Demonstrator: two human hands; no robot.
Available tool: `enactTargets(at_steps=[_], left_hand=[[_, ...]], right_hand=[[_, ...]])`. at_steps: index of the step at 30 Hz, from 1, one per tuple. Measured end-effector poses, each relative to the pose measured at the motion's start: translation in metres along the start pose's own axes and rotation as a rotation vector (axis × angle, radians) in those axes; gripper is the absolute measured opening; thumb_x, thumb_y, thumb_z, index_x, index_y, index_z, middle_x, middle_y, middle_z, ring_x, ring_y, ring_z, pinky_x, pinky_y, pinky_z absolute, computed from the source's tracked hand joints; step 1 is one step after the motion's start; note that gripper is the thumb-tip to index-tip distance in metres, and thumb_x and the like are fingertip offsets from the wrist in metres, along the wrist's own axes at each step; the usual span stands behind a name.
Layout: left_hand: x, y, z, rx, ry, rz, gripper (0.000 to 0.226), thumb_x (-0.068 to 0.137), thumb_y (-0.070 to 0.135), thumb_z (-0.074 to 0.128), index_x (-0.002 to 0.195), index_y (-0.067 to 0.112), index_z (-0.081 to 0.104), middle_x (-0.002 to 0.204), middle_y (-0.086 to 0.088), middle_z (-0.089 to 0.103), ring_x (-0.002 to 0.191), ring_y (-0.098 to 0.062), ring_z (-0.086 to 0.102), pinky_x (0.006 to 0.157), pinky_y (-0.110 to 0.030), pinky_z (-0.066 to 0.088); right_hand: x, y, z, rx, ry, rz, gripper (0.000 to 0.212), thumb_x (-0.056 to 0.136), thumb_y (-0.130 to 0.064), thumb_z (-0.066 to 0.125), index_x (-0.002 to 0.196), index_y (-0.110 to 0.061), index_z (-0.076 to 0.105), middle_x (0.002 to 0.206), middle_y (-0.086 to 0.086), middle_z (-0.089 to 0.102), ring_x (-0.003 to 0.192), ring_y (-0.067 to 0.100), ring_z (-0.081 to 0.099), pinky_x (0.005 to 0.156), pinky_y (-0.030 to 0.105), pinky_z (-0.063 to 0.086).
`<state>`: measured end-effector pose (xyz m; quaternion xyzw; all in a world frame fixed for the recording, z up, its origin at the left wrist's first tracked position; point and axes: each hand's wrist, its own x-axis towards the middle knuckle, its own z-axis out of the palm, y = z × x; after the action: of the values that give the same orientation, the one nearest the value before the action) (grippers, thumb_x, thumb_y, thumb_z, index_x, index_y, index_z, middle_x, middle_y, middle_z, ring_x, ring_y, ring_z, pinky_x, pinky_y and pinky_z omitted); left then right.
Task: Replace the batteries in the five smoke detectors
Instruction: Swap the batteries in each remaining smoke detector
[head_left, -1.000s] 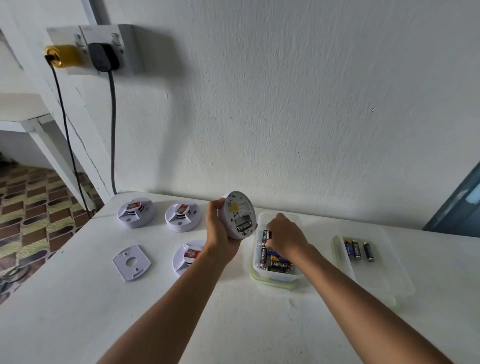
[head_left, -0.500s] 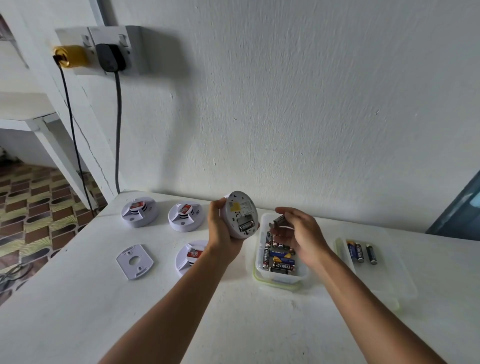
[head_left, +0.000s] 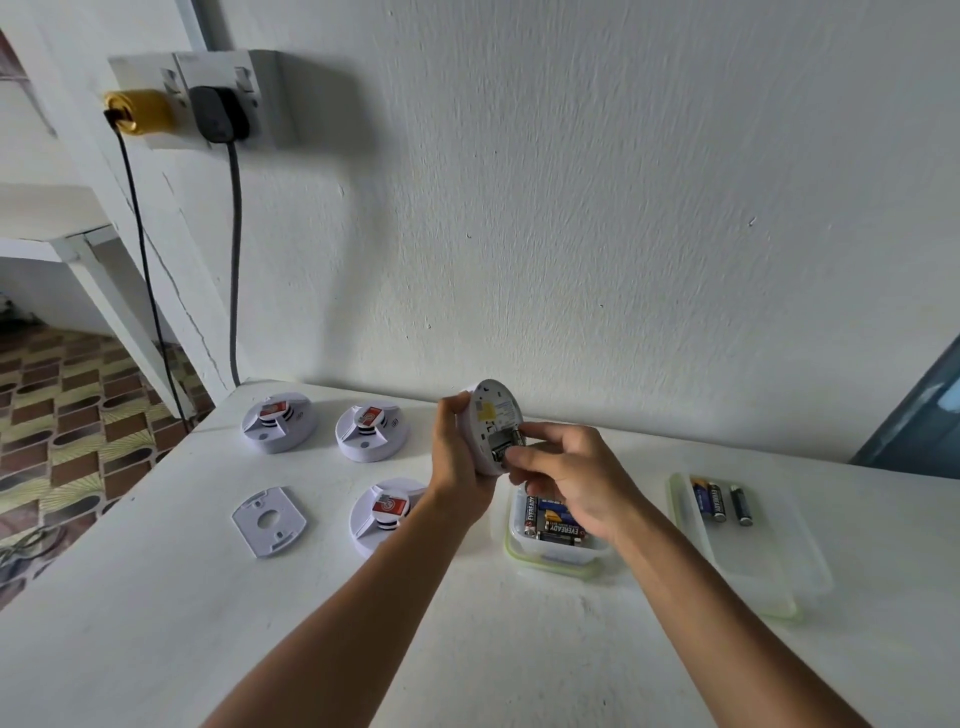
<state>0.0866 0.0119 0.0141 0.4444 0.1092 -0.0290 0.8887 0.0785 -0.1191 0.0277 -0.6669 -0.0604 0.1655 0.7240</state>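
Note:
My left hand (head_left: 460, 457) grips a round white smoke detector (head_left: 493, 415), held on edge above the table with its back and battery bay facing me. My right hand (head_left: 566, 475) pinches a battery (head_left: 511, 441) at the bay; my fingers hide most of it. Below my right hand stands a clear container (head_left: 550, 553) with several Eveready batteries. Three more detectors lie on the table: one at the far left (head_left: 278, 422), one beside it (head_left: 371, 426), and one nearer to me (head_left: 387, 512), partly behind my left wrist.
A loose white mounting plate (head_left: 270, 521) lies at the left. The container's lid (head_left: 748, 545) sits at the right with three batteries (head_left: 719, 500) on it. Two plugs with cables hang from a wall socket (head_left: 202, 98) at the upper left. The table's left edge drops to a patterned floor.
My right hand took a battery out of the container, lifted it and brought it left to the battery bay of the detector. My left hand kept holding the detector.

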Motion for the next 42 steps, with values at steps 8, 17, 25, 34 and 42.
enactTargets(at_steps=[8, 17, 25, 34, 42], left_hand=[[-0.003, 0.002, 0.006, 0.034, 0.007, 0.053, 0.05, 0.078, 0.047, 0.046, 0.106, 0.006, 0.055, 0.082, -0.014, 0.048, 0.069, -0.024, 0.049, 0.056, -0.032, 0.036], [-0.005, 0.0, 0.013, -0.121, 0.104, 0.047, 0.077, 0.06, 0.04, 0.067, 0.121, -0.005, 0.056, 0.106, -0.023, 0.055, 0.091, -0.034, 0.058, 0.072, -0.04, 0.054], [-0.008, 0.005, 0.022, -0.247, -0.144, -0.079, 0.054, 0.073, 0.045, 0.05, 0.099, 0.003, 0.071, 0.101, -0.02, 0.064, 0.097, -0.034, 0.058, 0.09, -0.043, 0.046], [-0.004, 0.018, 0.01, -0.239, -0.239, -0.152, 0.061, 0.087, 0.05, 0.033, 0.112, 0.007, 0.067, 0.113, -0.02, 0.065, 0.108, -0.037, 0.057, 0.095, -0.05, 0.043], [-0.011, 0.023, 0.012, -0.211, -0.268, -0.16, 0.062, 0.088, 0.05, 0.029, 0.094, 0.008, 0.075, 0.103, -0.019, 0.067, 0.099, -0.034, 0.059, 0.091, -0.046, 0.043]], right_hand=[[-0.005, 0.009, 0.013, -0.04, 0.161, -0.149, 0.009, 0.082, -0.01, 0.072, 0.088, -0.015, 0.075, 0.052, -0.001, 0.055, 0.052, 0.01, 0.048, 0.053, 0.025, 0.038], [-0.002, 0.018, 0.034, 0.117, 0.446, -0.13, 0.04, 0.065, -0.014, 0.085, 0.098, -0.009, 0.064, 0.092, 0.007, 0.068, 0.082, 0.018, 0.065, 0.063, 0.019, 0.051], [0.009, 0.014, 0.036, 0.484, 0.335, 0.035, 0.11, 0.034, -0.035, 0.095, 0.132, -0.022, 0.045, 0.117, 0.008, 0.065, 0.104, 0.027, 0.061, 0.068, 0.031, 0.046], [0.002, 0.006, 0.023, 0.405, 0.298, -0.091, 0.068, 0.077, -0.033, 0.073, 0.137, -0.028, 0.043, 0.122, 0.005, 0.063, 0.111, 0.021, 0.062, 0.075, 0.03, 0.05], [-0.005, -0.004, 0.015, 0.247, 0.253, -0.17, 0.06, 0.08, -0.012, 0.074, 0.133, -0.024, 0.05, 0.11, 0.006, 0.067, 0.099, 0.02, 0.068, 0.075, 0.035, 0.058]])
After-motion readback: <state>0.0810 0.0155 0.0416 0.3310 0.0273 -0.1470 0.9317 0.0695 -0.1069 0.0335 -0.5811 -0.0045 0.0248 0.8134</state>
